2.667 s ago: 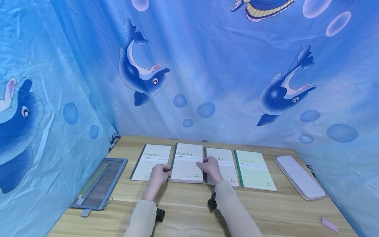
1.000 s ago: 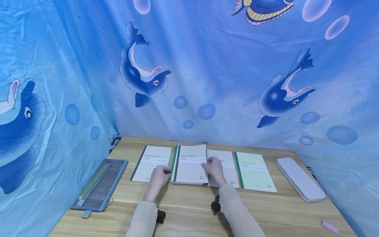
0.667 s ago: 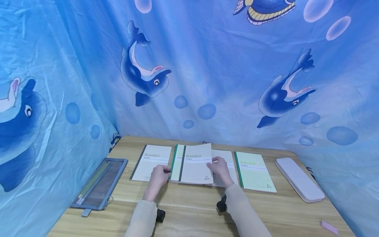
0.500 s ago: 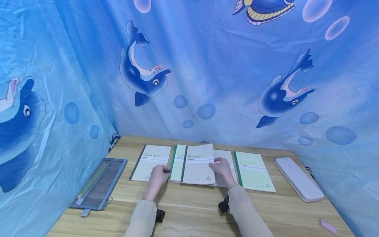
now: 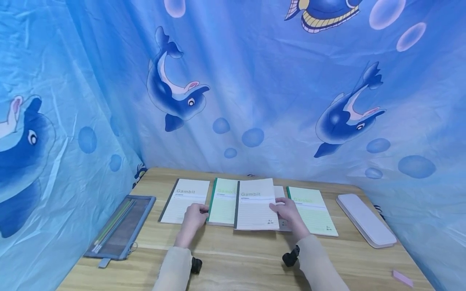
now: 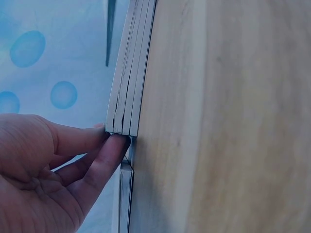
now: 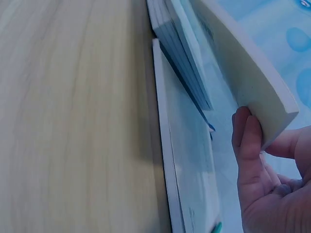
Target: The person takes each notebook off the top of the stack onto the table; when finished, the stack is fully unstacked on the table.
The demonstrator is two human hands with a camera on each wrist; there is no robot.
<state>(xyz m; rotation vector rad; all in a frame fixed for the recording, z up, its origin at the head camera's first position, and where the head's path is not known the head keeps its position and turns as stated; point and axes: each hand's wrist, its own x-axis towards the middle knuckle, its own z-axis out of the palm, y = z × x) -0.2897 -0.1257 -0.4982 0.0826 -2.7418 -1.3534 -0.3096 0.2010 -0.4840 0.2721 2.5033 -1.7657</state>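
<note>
My right hand (image 5: 290, 213) pinches a white notebook (image 5: 256, 208) with a dark spine by its right edge. In the right wrist view that notebook (image 7: 255, 73) is raised and tilted, thumb on one side and fingers on the other. Beneath its left part lies a stack topped by a green notebook (image 5: 222, 208) with a green spine. My left hand (image 5: 194, 218) holds the stack's left edge; in the left wrist view thumb and finger meet the corner of the several stacked notebooks (image 6: 129, 73). Another white notebook (image 5: 280, 193) is mostly hidden under the raised one.
A white notebook (image 5: 187, 204) lies left of the stack, and a green notebook (image 5: 316, 214) lies to the right. A mesh pencil pouch (image 5: 123, 226) is at the left, a white pencil case (image 5: 365, 220) at the right. A pink eraser (image 5: 402, 278) sits near the table's right edge.
The white notebook has slid right off the stack's top and risen with my right hand, uncovering the green notebook below. My left hand has stayed in place.
</note>
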